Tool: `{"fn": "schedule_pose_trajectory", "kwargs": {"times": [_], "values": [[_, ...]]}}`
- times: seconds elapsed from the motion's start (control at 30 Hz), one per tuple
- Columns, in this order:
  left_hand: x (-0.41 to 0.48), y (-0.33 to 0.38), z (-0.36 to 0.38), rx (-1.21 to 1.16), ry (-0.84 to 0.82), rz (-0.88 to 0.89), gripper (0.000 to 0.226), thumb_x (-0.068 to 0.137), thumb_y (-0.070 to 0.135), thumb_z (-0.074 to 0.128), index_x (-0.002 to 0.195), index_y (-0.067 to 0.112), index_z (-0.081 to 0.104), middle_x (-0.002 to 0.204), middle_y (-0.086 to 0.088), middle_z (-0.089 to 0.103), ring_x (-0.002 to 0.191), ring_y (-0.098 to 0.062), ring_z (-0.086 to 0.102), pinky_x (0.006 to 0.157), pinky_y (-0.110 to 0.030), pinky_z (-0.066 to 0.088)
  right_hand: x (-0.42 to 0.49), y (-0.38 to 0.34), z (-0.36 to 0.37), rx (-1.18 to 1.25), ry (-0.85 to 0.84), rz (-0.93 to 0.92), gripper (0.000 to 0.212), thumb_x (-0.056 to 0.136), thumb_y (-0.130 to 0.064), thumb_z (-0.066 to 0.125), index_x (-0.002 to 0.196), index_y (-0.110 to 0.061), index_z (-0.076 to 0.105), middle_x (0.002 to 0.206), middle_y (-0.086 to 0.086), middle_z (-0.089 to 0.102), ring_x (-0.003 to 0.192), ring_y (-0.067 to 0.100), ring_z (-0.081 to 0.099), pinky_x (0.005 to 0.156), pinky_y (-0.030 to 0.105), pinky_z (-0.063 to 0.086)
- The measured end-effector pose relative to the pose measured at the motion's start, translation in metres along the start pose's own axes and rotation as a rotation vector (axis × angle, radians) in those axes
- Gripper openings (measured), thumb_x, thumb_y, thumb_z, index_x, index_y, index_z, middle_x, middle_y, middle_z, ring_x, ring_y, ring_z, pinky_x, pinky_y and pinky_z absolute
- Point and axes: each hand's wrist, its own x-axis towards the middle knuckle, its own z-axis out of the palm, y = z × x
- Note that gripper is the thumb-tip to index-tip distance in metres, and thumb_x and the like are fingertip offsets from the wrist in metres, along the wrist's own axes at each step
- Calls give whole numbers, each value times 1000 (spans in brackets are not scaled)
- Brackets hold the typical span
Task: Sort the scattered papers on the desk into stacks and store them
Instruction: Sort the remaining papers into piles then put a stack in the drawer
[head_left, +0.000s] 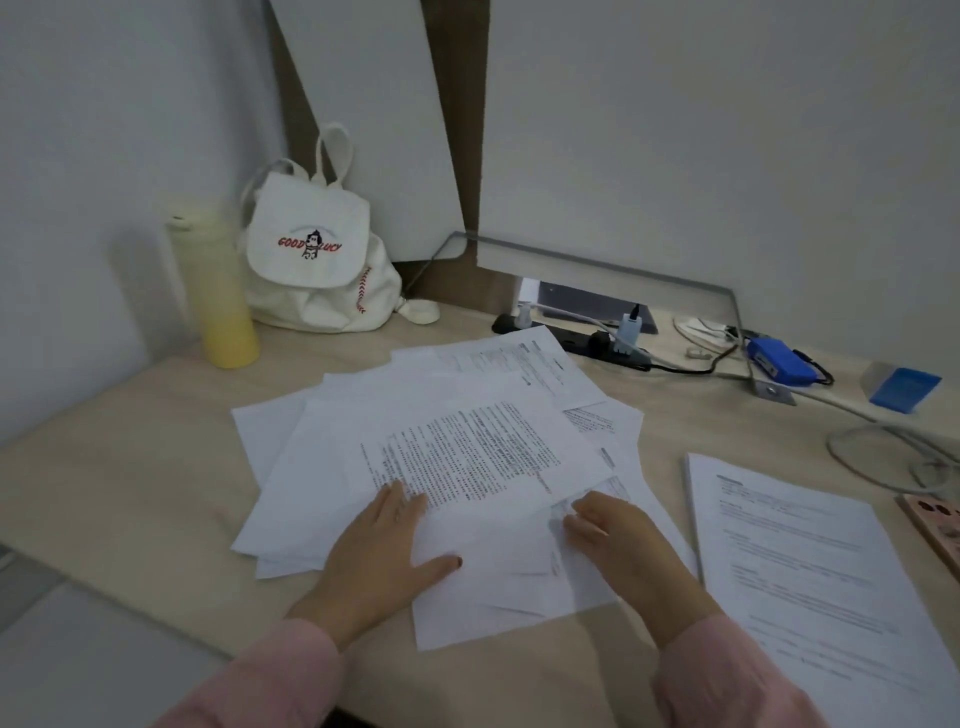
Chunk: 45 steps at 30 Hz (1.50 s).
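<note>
A pale wooden bench (130, 467) fills a white-walled corner. The left hand (384, 545) lies flat with fingers spread, pressing the scattered papers (457, 441) that fan out beyond both hands. The right hand (623, 551) rests on the same heap with fingers bent; I cannot tell whether it pinches a sheet. A neat stack (810, 571) lies just right of it.

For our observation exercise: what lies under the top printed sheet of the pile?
Other white sheets fan out beneath the top sheet, on the desk. Their number and covered print are hidden.
</note>
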Motion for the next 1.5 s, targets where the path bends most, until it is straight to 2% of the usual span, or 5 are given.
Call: {"fn": "schedule_pose_trajectory", "kwargs": {"times": [0.27,0.47,0.93,1.13,1.5], "values": [[10,-9,14,278,166,205,52,22,9,88,70,16,72,66,0,71,51,-10,67,34,-18,43,9,14,18,-201,82,22,30,84,4,48,60,-14,44,53,4,42,47,14,43,50,21,34],[2,-26,-14,-117,373,8,42,99,12,35,138,22,44,126,-3,62,108,-22,61,90,-29,46,-2,18,28,-526,-48,-121,9,86,-7,57,95,-4,58,89,7,61,76,19,58,62,23,45],[-46,-16,-25,-157,57,15,34,78,72,28,81,49,53,94,24,58,90,5,56,78,-16,44,-1,18,-13,-671,205,-290,53,90,0,43,139,-18,37,75,1,52,66,14,47,61,23,34],[-6,-58,-32,-35,241,-324,77,83,58,52,144,17,29,152,-9,25,140,-26,22,110,-40,27,-6,21,-20,-621,128,-120,49,86,-5,58,132,4,46,132,21,50,122,35,48,105,40,36],[-3,-81,-41,-373,170,-487,40,83,37,66,108,14,45,108,-7,58,89,-23,55,71,-34,44,-16,-3,-3,-831,267,-434,25,93,-16,48,70,-7,44,70,5,42,74,22,42,59,33,26]]}}
